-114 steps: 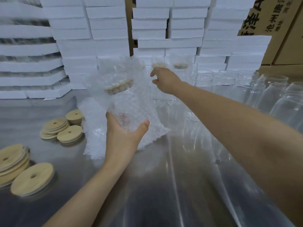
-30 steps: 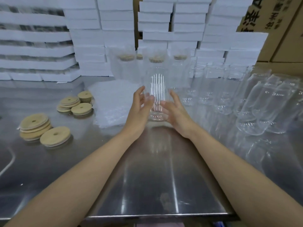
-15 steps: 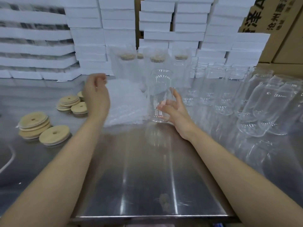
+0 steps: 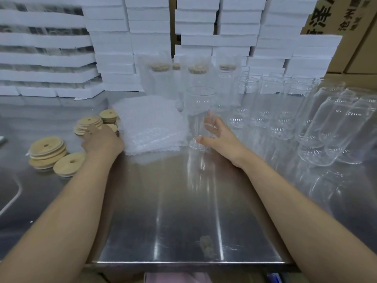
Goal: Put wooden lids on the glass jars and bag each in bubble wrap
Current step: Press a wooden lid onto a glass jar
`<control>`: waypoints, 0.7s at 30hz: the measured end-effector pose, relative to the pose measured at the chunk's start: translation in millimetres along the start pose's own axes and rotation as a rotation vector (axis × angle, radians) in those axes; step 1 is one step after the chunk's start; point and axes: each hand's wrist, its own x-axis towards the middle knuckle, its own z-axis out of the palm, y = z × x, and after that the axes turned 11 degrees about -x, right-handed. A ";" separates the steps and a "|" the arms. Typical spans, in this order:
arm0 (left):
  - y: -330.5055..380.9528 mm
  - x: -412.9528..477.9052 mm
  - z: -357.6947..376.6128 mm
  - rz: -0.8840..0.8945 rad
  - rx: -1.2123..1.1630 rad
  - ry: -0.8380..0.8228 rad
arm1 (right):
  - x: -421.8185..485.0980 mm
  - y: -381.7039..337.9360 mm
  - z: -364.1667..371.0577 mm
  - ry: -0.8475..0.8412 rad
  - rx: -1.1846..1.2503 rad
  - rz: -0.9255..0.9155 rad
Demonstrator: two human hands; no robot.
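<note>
An open glass jar (image 4: pixel 199 117) stands upright on the steel table (image 4: pixel 173 211). My right hand (image 4: pixel 219 137) sits just right of it, fingers spread and nearly straight against its lower side. My left hand (image 4: pixel 103 140) is down on the small stacks of wooden lids (image 4: pixel 89 123) left of the bubble wrap bags (image 4: pixel 151 123); its fingers curl over one wooden lid (image 4: pixel 111 126), their tips hidden. Behind the jar stand several lidded jars in bubble wrap (image 4: pixel 160 78).
More lid stacks (image 4: pixel 48 152) lie at the left. Several open jars (image 4: pixel 269 103) stand at the right, with others lying on their sides (image 4: pixel 326 129). White foam boxes (image 4: pixel 114 48) and cardboard cartons (image 4: pixel 346 19) wall the back. The table's front edge (image 4: pixel 189 262) is near.
My left hand left the jar, swung left over the bubble wrap and dropped onto the lid stacks. My right hand stayed beside the jar. The wrapped jar held earlier now stands at the back.
</note>
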 end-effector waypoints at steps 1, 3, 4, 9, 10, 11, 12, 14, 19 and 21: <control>-0.7 1.0 0.1 0.018 -0.007 0.028 | -0.3 -0.4 1.4 0.009 -0.010 -0.001; -2.3 2.1 2.1 0.055 -0.060 0.060 | -2.0 -1.2 4.4 0.030 -0.026 -0.004; -3.1 2.0 3.8 0.070 -0.097 0.069 | -3.0 -1.7 5.7 0.034 -0.033 -0.006; -6.9 11.3 8.8 0.116 -0.157 0.125 | -4.5 -5.0 10.2 0.071 -0.036 0.000; -7.3 14.3 9.5 0.105 -0.157 0.131 | -4.3 -5.8 10.6 0.089 -0.023 0.004; -7.2 15.9 9.8 0.084 -0.173 0.140 | -3.7 -5.8 10.5 0.104 -0.012 0.006; -6.6 16.8 10.0 0.053 -0.218 0.157 | -3.1 -5.5 10.2 0.108 -0.004 0.008; -4.2 17.3 8.8 -0.036 -0.426 0.228 | -2.3 -4.6 9.8 0.096 0.000 0.010; 12.6 8.5 -5.5 -0.011 -1.136 0.471 | -5.0 -11.0 14.1 0.215 0.019 -0.033; 25.0 -7.4 -11.5 0.220 -1.214 0.571 | -9.1 -19.0 14.0 0.472 -0.002 -0.155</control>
